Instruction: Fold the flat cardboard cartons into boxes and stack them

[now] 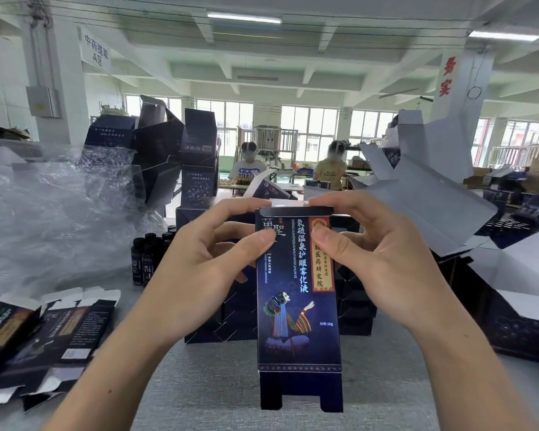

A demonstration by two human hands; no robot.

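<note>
A tall dark blue carton [297, 309] with a printed figure and white lettering stands upright in front of me, its bottom flaps hanging loose. My left hand [199, 259] grips its upper left edge, thumb on the front face and fingers over the top. My right hand [377, 253] holds the upper right edge the same way, fingertips on the white top flap. Flat cartons [44, 334] of the same print lie fanned on the grey table [199, 384] at the left.
Small dark bottles [151, 256] stand behind my left hand beside crumpled clear plastic wrap [50, 213]. Larger dark boxes [196, 157] pile up at the back, and opened boxes with white insides [433, 200] crowd the right. Two people sit at a far table.
</note>
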